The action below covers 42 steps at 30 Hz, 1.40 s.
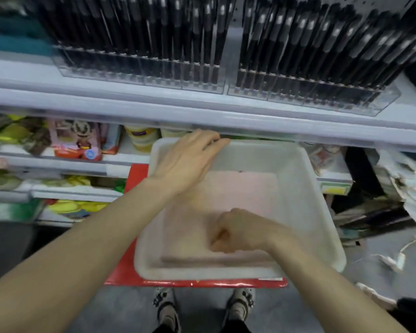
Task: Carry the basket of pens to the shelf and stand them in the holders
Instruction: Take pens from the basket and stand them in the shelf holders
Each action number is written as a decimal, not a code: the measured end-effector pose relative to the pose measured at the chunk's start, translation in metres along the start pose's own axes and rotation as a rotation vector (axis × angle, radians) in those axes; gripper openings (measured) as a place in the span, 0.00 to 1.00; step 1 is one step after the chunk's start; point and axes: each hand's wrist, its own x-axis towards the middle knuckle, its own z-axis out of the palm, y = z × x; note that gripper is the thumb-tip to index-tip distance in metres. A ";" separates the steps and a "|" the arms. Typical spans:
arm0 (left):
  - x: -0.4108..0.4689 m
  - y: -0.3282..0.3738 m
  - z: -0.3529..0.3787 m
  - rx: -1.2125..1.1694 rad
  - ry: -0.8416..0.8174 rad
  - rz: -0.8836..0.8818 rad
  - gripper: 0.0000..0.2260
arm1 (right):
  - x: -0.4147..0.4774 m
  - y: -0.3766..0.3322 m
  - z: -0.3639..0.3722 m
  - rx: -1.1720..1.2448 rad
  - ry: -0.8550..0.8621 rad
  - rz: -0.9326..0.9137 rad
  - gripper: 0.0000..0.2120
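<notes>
White translucent plastic basket [322, 212], rectangular with rounded corners and a rolled rim, sits on a glossy red flat sheet [202, 283] directly below the pale grey metal shelf [202, 109]. Its smooth floor shows a pinkish tint. No pens can be made out inside it.

Left hand [190, 162]: grip spread, with the fingers extended and lying on the far left rim of the basket.

Right hand [240, 231]: positioned inside the basket above its floor, grip drawn together with the fingers curled inward. Motion blur hides whether anything is pinched.

Slim black pens with pale bands [135, 32] stand upright in dense rows on the shelf, seated in two clear acrylic stepped holders [139, 73] placed side by side.

On the lower shelves to the left are a pink printed carton with a cartoon figure [78, 140] and round yellow tubs [142, 138]. Their labels are too blurred to read.

Patterned grey shoes [167, 311] stand on the grey floor at the near edge of the red sheet.
</notes>
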 end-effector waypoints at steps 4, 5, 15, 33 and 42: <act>-0.002 -0.001 0.011 0.026 -0.083 -0.046 0.25 | 0.001 -0.009 0.005 0.117 -0.253 -0.003 0.06; -0.003 0.000 0.013 0.051 -0.112 -0.046 0.26 | 0.002 -0.009 0.004 0.156 -0.269 0.018 0.06; 0.010 0.017 0.010 0.128 -0.102 -0.048 0.23 | -0.010 -0.004 -0.008 0.290 -0.184 0.130 0.09; -0.005 0.022 0.004 -0.215 -0.301 -0.131 0.22 | -0.047 0.037 0.007 -0.293 0.264 0.442 0.23; -0.043 0.068 -0.005 -0.272 -0.341 -0.212 0.19 | -0.075 0.038 0.038 -0.367 0.282 0.392 0.22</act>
